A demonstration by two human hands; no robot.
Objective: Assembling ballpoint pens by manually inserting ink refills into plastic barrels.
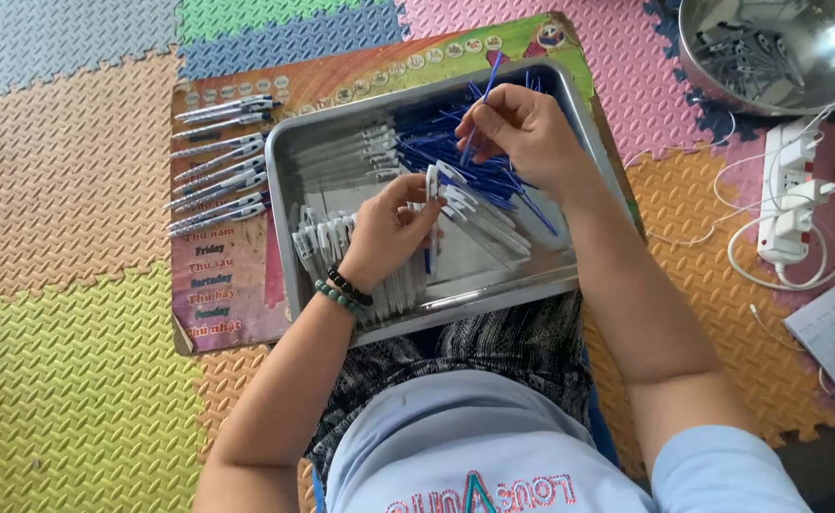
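A steel tray [569, 271] rests on my lap and holds a heap of blue pen refills [436, 133], grey pen barrels [341, 157] and white pen parts [317, 237]. My left hand [389, 233], with bead bracelets on the wrist, grips a white pen barrel [431, 185] upright over the tray's middle. My right hand [522, 128] pinches a thin blue refill [487, 85] above the refill heap, its end slanting up past the tray's far rim. The hands are close together, a few centimetres apart.
Several assembled white-and-blue pens [218, 161] lie in a row on a colourful board [237, 285] left of the tray. A steel bowl [816, 90] with grey parts sits at the top right. A white power strip [783, 195] with cables lies on the foam mat at the right.
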